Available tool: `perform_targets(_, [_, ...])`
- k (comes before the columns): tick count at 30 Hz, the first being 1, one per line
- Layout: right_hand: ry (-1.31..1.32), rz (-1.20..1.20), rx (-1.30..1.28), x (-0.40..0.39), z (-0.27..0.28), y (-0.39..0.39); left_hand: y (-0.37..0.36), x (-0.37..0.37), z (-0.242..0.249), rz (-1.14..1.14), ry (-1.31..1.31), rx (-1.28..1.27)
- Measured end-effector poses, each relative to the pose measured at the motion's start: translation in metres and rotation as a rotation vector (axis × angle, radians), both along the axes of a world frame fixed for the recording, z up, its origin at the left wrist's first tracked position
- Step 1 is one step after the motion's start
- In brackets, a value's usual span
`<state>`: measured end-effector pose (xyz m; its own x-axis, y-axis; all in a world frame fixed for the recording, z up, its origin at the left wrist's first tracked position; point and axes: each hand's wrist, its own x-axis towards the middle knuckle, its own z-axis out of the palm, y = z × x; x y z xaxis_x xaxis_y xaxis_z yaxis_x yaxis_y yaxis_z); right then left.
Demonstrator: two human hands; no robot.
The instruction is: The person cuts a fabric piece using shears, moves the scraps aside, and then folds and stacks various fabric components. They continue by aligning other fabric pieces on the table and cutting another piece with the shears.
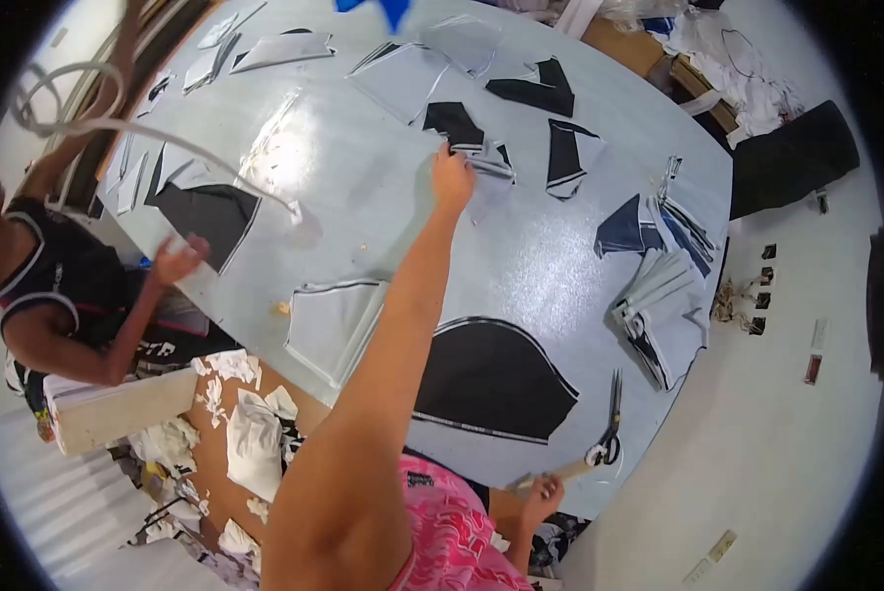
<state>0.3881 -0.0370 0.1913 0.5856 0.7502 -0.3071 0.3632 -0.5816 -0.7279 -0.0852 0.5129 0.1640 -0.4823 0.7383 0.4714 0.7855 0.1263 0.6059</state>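
Observation:
My left hand (454, 182) reaches far across the table, its fingers closed on the near edge of a small stack of black and white cut fabric pieces (454, 126). Beneath my outstretched forearm lies a large black fabric panel (496, 379) with a curved top and a pale-edged border. To the left of that arm is a white fabric panel (332, 330) with dark trim. My right hand (541, 499) is low at the table's near edge, fingers curled; what they hold, if anything, is hard to see. Beside it are a tan strip (570, 467) and black-handled scissors (613, 424).
Cut fabric pieces (550, 89) are spread over the pale table (521, 246), with a fabric pile (669, 310) at its right edge. At left, a co-worker (68, 286) sits by a black panel (205, 217). A pale hose (196, 148) hangs over that side; scraps (255, 443) litter the floor.

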Motion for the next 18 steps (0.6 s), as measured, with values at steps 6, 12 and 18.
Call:
perform_targets(6, [-0.144,-0.043,-0.093,0.001,0.002,-0.025,0.059,-0.028,-0.039,0.001,-0.206,-0.039])
perform_targets(12, [-0.227,0.002,-0.037,0.0,0.031,-0.001,0.008,0.016,0.068,-0.302,-0.368,0.194])
perform_targets(18, [-0.157,0.191,0.448,-0.085,0.12,0.165,-0.14,0.086,0.223,-0.715,-0.596,0.172])
